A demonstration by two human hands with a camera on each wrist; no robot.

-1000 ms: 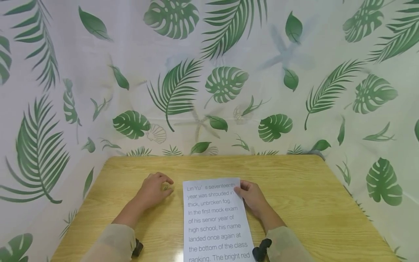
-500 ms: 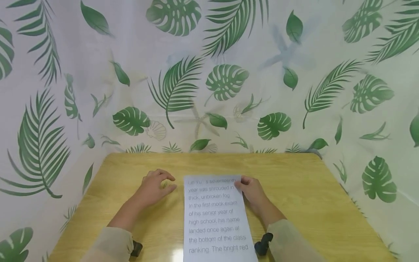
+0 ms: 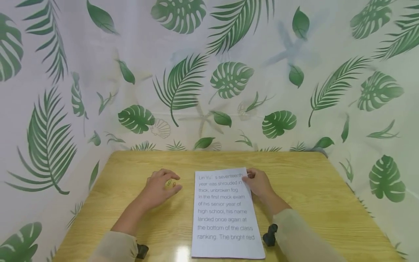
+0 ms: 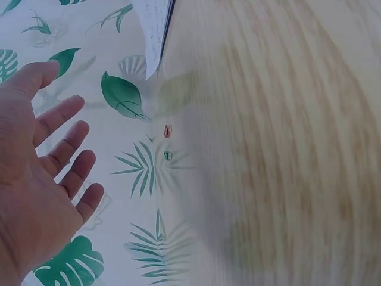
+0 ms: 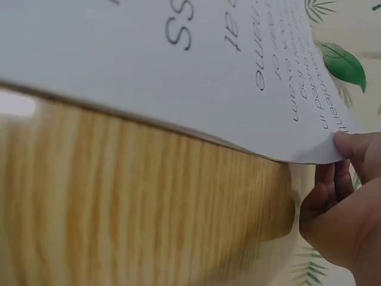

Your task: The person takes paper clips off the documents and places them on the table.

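Printed paper sheets (image 3: 226, 203), seemingly a thin stack, lie in the middle of the head view with large text facing up. My right hand (image 3: 260, 183) pinches their upper right corner between thumb and fingers; in the right wrist view that corner (image 5: 324, 152) is raised off the table. To the left of the paper, my left hand (image 3: 160, 189) hovers with spread, relaxed fingers and holds nothing. Near its fingertips are two small paper clips on the table, a green paper clip (image 4: 168, 156) and a red paper clip (image 4: 168, 131).
A wood-grain table (image 3: 327, 203) lies under both hands. Around its back and sides hangs a white curtain (image 3: 229, 120) printed with green leaves. A dark wrist device (image 3: 270, 234) sits at the right sleeve, and another dark device (image 3: 142, 251) at the left one.
The paper's lower edge has come into the head view, and the paper and right hand appear slightly farther forward and right. A red clip now shows beside the green one at my left fingers.
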